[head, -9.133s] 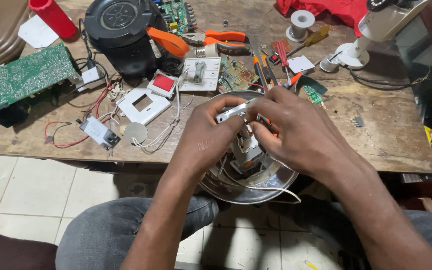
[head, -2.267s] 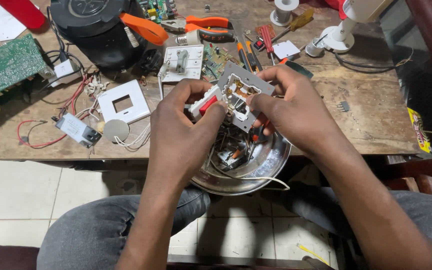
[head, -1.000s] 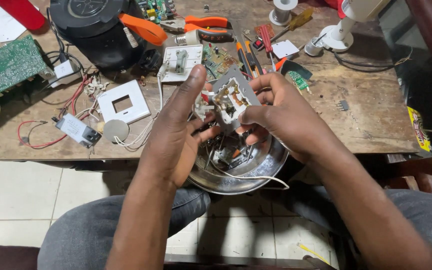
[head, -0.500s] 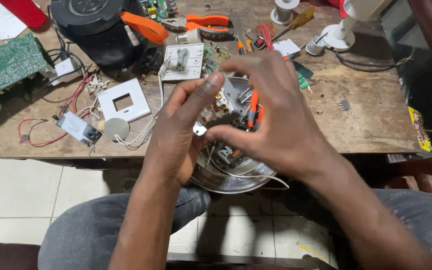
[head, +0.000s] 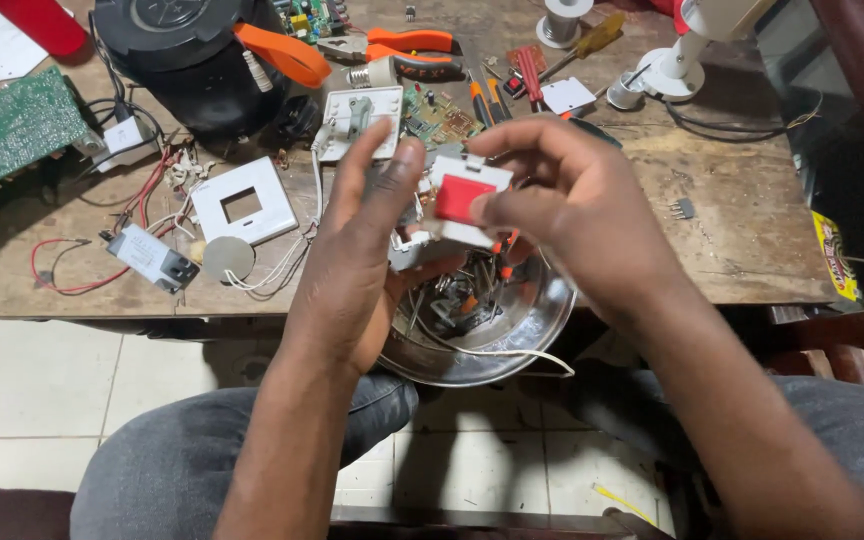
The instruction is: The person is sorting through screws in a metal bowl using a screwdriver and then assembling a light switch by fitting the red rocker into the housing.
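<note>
- Right hand (head: 577,215), centre-right of frame: fingers pinch the switch (head: 464,200), a white module with a red rocker, by its right edge and top.
- Left hand (head: 357,255), centre: fingers stretched upward, thumb tip against the switch's left side; palm cups the part from behind. Both hands closed on the one piece.
- Switch sits at frame centre, held in the air just above the bowl (head: 512,340); red face turned to the camera.
- Bowl: steel, resting at the table (head: 742,230) edge over the lap, holding loose parts and a white wire; contents too cluttered to list.
- Judgement: the work looks like turning the switch over for inspection. Best done with a light grip on the plastic edges, kept over the bowl so any loose piece drops in.
- Left of hands: white frame (head: 242,205) with square hole, small driver (head: 152,257) with red leads.
- Upper frame: orange pliers (head: 412,45), black round unit (head: 192,55), green board (head: 12,125) at upper left.
</note>
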